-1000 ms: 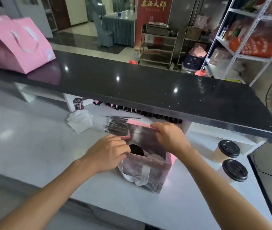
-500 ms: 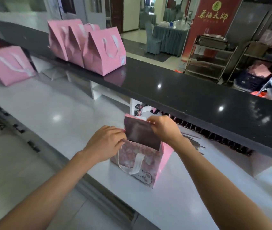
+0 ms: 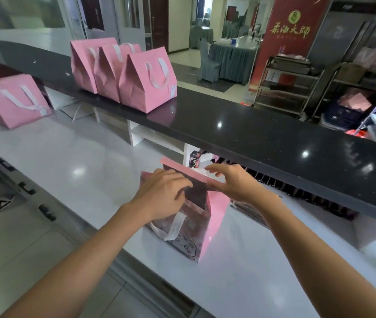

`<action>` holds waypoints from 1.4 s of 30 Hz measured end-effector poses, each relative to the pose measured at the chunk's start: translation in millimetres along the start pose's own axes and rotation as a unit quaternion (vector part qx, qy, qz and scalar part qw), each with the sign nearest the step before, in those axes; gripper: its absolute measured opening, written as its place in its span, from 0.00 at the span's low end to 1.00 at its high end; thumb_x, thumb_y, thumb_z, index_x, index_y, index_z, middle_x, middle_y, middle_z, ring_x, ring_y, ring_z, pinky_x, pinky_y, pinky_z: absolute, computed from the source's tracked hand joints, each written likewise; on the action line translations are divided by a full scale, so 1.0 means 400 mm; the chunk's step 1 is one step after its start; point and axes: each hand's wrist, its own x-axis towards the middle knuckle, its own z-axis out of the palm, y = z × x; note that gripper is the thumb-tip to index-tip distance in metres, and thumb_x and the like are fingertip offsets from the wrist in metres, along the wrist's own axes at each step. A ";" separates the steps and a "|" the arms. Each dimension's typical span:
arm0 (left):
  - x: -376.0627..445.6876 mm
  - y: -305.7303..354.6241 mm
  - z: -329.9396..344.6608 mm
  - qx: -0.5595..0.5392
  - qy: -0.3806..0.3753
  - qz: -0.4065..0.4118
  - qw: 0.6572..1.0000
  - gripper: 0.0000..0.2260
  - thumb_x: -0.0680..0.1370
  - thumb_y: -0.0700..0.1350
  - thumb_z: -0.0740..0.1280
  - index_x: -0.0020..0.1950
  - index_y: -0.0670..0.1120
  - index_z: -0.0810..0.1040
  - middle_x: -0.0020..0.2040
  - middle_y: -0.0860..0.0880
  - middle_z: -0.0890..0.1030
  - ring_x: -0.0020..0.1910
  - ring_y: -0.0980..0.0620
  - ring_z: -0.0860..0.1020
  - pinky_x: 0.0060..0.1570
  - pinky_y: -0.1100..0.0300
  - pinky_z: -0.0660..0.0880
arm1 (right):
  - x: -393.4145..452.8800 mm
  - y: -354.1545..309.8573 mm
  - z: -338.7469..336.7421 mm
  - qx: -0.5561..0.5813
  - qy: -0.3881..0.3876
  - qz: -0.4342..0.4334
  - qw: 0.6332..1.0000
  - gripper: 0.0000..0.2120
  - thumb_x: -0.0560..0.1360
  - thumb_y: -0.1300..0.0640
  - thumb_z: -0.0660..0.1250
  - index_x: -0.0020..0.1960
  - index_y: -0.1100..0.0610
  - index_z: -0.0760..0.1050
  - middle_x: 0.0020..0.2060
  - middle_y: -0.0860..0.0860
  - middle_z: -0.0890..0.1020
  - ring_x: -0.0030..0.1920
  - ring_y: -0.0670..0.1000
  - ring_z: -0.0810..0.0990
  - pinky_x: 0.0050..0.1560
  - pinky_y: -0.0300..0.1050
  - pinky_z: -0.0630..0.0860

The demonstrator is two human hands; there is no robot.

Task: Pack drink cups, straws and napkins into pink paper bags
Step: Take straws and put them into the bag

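Note:
A pink paper bag [image 3: 214, 221] with a white ribbon handle and a cartoon print stands on the white worktop [image 3: 86, 166] in front of me. My left hand [image 3: 161, 193] grips the near top edge of the bag, fingers curled over it. My right hand [image 3: 235, 182] pinches the far top edge, thumb below and fingers spread above the pink rim. The bag's mouth is partly pressed together and its contents are hidden. Something white shows just behind the far rim.
Three packed pink bags [image 3: 145, 81] stand in a row on the black upper counter [image 3: 251, 134]. Another pink bag [image 3: 15, 99] leans on the worktop at far left. Dark straw packets [image 3: 251, 210] lie right of the bag, under the counter's overhang.
My view has swung left, so the cups and napkins have left the frame. Both hands stayed on the bag's top edges and drew them closer; my right fingers have spread.

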 end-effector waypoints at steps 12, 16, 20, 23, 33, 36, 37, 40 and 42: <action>0.245 0.409 0.278 -0.075 -0.088 0.038 0.993 0.08 0.80 0.51 0.60 0.48 0.52 0.79 0.46 0.56 0.81 0.48 0.52 0.77 0.49 0.51 0.76 | -0.334 0.399 -0.084 0.053 0.050 0.147 0.986 0.13 0.78 0.55 0.70 0.62 0.55 0.81 0.54 0.48 0.85 0.52 0.47 0.82 0.55 0.37 0.75; 0.233 0.459 0.403 -0.081 -0.144 0.005 0.986 0.11 0.81 0.51 0.62 0.58 0.52 0.81 0.56 0.55 0.82 0.56 0.50 0.79 0.55 0.54 0.75 | -0.384 0.520 -0.009 0.063 0.030 0.200 0.977 0.11 0.77 0.55 0.70 0.59 0.53 0.82 0.51 0.48 0.86 0.52 0.49 0.82 0.56 0.46 0.77; 0.201 0.451 0.498 -0.085 -0.203 -0.064 0.973 0.13 0.81 0.51 0.62 0.64 0.52 0.79 0.63 0.54 0.80 0.63 0.50 0.76 0.61 0.53 0.73 | -0.392 0.590 0.097 0.039 -0.029 0.217 0.975 0.11 0.77 0.55 0.67 0.57 0.51 0.82 0.54 0.51 0.84 0.56 0.56 0.81 0.54 0.48 0.77; 0.194 0.439 0.546 -0.085 -0.226 -0.096 0.966 0.14 0.81 0.50 0.62 0.66 0.51 0.78 0.66 0.54 0.79 0.66 0.50 0.74 0.63 0.53 0.71 | -0.370 0.620 0.168 0.013 -0.058 0.220 0.974 0.14 0.78 0.53 0.66 0.62 0.52 0.79 0.60 0.53 0.81 0.61 0.57 0.78 0.57 0.49 0.76; 0.210 0.384 0.636 -0.107 -0.205 -0.089 0.969 0.16 0.76 0.46 0.63 0.62 0.47 0.81 0.61 0.50 0.82 0.62 0.45 0.77 0.58 0.48 0.75 | -0.299 0.651 0.286 -0.059 -0.044 0.221 0.972 0.09 0.79 0.57 0.66 0.57 0.59 0.77 0.56 0.56 0.78 0.60 0.60 0.75 0.54 0.53 0.76; 0.221 0.372 0.649 -0.116 -0.193 -0.078 0.971 0.16 0.75 0.46 0.63 0.61 0.47 0.81 0.60 0.50 0.82 0.61 0.45 0.77 0.57 0.48 0.76 | -0.302 0.660 0.297 -0.072 -0.033 0.211 0.974 0.07 0.79 0.56 0.67 0.55 0.59 0.76 0.54 0.57 0.78 0.58 0.60 0.76 0.53 0.53 0.76; 0.223 0.369 0.654 -0.119 -0.186 -0.073 0.973 0.16 0.75 0.45 0.63 0.61 0.47 0.82 0.60 0.50 0.82 0.60 0.45 0.77 0.56 0.48 0.76 | -0.304 0.661 0.298 -0.078 -0.028 0.204 0.975 0.07 0.79 0.56 0.68 0.54 0.59 0.77 0.54 0.57 0.79 0.57 0.61 0.77 0.53 0.54 0.76; 0.228 0.358 0.673 -0.117 -0.172 -0.048 0.977 0.16 0.75 0.44 0.64 0.61 0.47 0.81 0.60 0.51 0.81 0.60 0.47 0.77 0.56 0.50 0.76 | -0.310 0.666 0.297 -0.090 -0.019 0.188 0.978 0.06 0.79 0.58 0.67 0.53 0.60 0.77 0.54 0.57 0.79 0.57 0.61 0.77 0.51 0.54 0.76; 0.230 0.351 0.687 -0.109 -0.166 -0.021 0.980 0.16 0.74 0.43 0.65 0.61 0.47 0.80 0.61 0.51 0.80 0.60 0.48 0.76 0.55 0.51 0.76 | -0.317 0.670 0.298 -0.092 -0.026 0.178 0.979 0.05 0.80 0.59 0.66 0.54 0.59 0.76 0.54 0.56 0.78 0.58 0.60 0.76 0.52 0.54 0.76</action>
